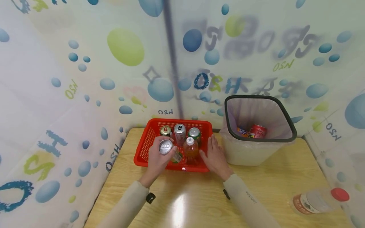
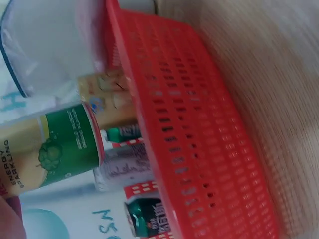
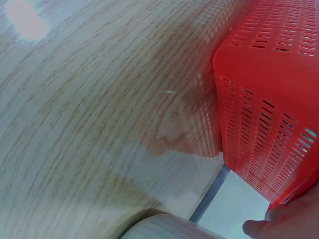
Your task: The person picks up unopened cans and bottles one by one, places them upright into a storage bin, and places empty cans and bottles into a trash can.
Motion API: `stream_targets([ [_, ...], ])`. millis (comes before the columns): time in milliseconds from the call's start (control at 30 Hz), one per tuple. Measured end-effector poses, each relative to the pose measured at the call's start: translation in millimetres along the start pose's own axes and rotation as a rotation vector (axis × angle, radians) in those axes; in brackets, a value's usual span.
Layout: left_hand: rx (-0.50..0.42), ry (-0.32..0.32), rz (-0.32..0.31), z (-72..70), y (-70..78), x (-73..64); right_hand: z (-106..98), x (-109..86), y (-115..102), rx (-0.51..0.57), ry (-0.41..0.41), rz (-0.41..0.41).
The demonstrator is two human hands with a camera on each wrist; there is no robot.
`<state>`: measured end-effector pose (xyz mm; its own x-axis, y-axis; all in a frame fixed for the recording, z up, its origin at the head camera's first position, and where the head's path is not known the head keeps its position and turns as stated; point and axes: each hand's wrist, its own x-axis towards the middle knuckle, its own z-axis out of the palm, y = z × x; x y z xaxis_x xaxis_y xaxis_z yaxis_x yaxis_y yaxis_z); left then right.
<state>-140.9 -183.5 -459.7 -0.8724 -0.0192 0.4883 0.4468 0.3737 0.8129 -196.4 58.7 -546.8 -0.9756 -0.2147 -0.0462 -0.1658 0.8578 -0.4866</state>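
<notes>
My left hand [image 1: 155,158] grips a drink can [image 1: 165,147] just above the left front part of a red plastic basket [image 1: 142,152]. Its silver top faces up in the head view; the left wrist view shows the can's [image 2: 70,144] gold and green side with printed grapes. With the thumb over the rim inside and the fingers along the outside, my right hand [image 1: 215,156] holds the basket's right side. Inside the basket stand a white-capped bottle of orange drink [image 1: 191,150], a silver can [image 1: 180,133], a green can [image 1: 195,133] and a gold-topped can [image 1: 165,130].
A bin [image 1: 242,155] with a black rim and a clear liner stands right of the basket, with a red can [image 1: 258,131] and a blue-orange item [image 1: 242,131] inside. A red-capped bottle [image 1: 316,201] is at the table's right. Patterned sheeting [image 1: 131,95] encloses the table.
</notes>
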Motion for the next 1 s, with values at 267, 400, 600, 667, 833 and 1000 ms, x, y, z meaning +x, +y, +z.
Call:
stream_targets([
  [267,0.129,-0.007,-0.060,1.6,-26.6,18.4,1.5,1.5,1.3,-0.010,0.015,-0.002],
  [400,0.167,-0.051,-0.111,-0.3,-37.4,24.9,1.4,1.5,1.1,-0.014,0.017,-0.006],
  [600,0.262,-0.149,-0.216,-2.0,-45.6,33.8,1.5,1.6,2.1,-0.015,0.015,-0.009],
  [667,0.289,-0.194,-0.264,-1.1,-46.7,36.8,1.2,1.5,2.1,-0.013,0.014,-0.007],
  [833,0.297,-0.272,-0.352,1.9,-50.8,40.7,-0.1,1.5,0.8,-0.002,0.012,-0.002],
  [1000,0.319,-0.327,-0.413,5.1,-59.9,42.1,-1.1,1.4,-1.1,-0.004,0.005,0.001],
])
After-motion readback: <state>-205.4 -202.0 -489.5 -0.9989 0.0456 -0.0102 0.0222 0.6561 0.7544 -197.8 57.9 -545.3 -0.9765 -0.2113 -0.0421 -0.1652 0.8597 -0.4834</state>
